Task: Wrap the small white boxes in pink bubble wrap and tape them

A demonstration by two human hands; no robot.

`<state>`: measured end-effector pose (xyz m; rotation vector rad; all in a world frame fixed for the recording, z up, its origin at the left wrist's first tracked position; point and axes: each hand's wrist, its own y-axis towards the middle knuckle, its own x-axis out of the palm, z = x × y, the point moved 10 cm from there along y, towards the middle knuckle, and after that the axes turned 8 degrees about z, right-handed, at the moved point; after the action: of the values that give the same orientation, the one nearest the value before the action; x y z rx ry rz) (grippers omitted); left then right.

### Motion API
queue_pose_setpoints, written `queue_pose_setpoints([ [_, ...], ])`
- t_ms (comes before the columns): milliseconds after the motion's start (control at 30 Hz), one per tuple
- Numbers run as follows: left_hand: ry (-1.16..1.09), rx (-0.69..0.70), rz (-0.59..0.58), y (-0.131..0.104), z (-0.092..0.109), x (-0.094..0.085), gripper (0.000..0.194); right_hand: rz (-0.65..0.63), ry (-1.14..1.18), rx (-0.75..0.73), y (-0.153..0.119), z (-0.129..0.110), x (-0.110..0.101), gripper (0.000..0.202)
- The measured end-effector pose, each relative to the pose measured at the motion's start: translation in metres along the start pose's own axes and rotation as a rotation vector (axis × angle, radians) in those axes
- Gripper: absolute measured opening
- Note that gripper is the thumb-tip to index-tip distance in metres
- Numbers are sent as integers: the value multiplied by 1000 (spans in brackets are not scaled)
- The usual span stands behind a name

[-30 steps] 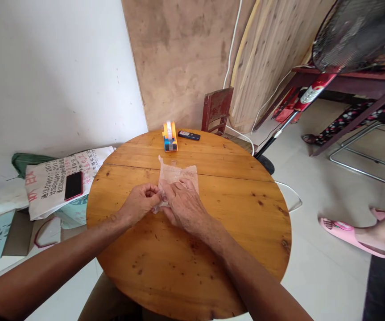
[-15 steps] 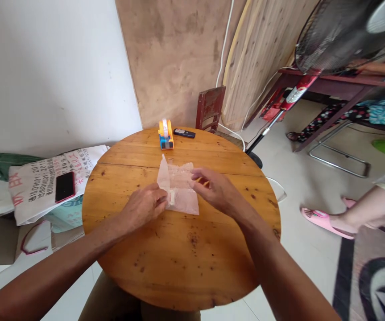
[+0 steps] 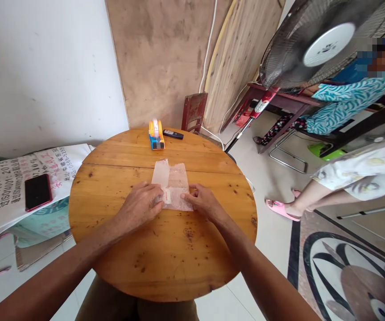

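A sheet of translucent bubble wrap (image 3: 179,176) lies spread on the round wooden table (image 3: 165,263), its left part overlapping in a paler layer. Near its lower left sits a small whitish item (image 3: 167,196) with faint red marks; its kind is too small to make out. My left hand (image 3: 143,199) is closed at the wrap's lower left edge, thumb and fingers pinched beside that item. On the opposite side, my right hand (image 3: 200,200) has its thumb on top of the wrap's lower right edge, fingers curled around it.
An orange and blue tape dispenser (image 3: 156,134) and a black remote-like device (image 3: 173,134) stand at the table's far edge. Left, a phone (image 3: 38,191) rests on printed sacks (image 3: 8,178). A fan (image 3: 326,44), a chair (image 3: 194,111) and two people are beyond the table.
My right hand has come down from above the wrap onto its lower right edge. The wrap lies flatter and straighter. The camera view has turned right.
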<state>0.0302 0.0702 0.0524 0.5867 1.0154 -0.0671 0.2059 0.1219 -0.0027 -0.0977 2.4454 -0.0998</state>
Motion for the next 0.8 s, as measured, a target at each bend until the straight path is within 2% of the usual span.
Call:
queue_pose_setpoints([
  [133,39,35,-40,2,2,1,12,-40,76,-13,-1,-3,8,28],
  [300,33,61,-44,2,3,2,12,-107,92,-54,-9,-13,9,32],
  [400,9,42,-17,2,2,2,11,-88,98,-72,-14,-21,8,29],
  [533,-3,28,-18,2,1,6,11,6,219,-50,-17,-32,9,25],
  [633,-17,39,-15,3,2,7,10,7,295,-42,-16,-42,18,20],
  [800,-72,16,3,3,1,8,15,-8,169,-146,-12,-66,31,16],
])
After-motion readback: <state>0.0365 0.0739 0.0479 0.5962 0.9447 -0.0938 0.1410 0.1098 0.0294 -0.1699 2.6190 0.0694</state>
